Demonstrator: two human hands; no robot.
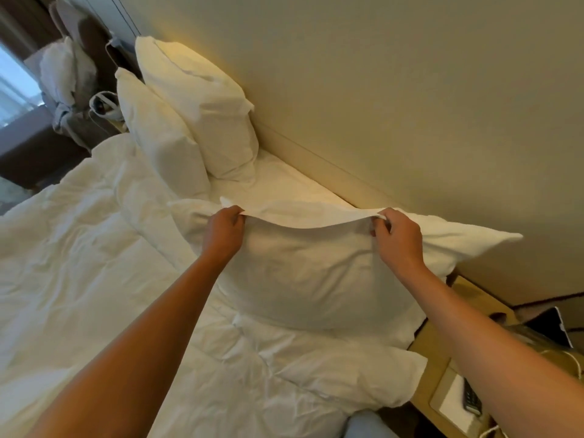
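Note:
A plump white pillow [316,273] stands on the bed in front of me, near the headboard wall. My left hand [222,232] grips the top edge of its pillowcase at the left. My right hand [396,238] pinches the same edge at the right, so the edge is stretched taut between both hands. Another white pillow [335,371] lies flat under it on the rumpled white duvet [79,263].
Two white pillows [196,102] lean upright against the beige wall at the far end of the bed. A wooden bedside table [442,368] at the right carries a remote [471,398] and cables. A chair with heaped laundry [68,77] stands by the window, far left.

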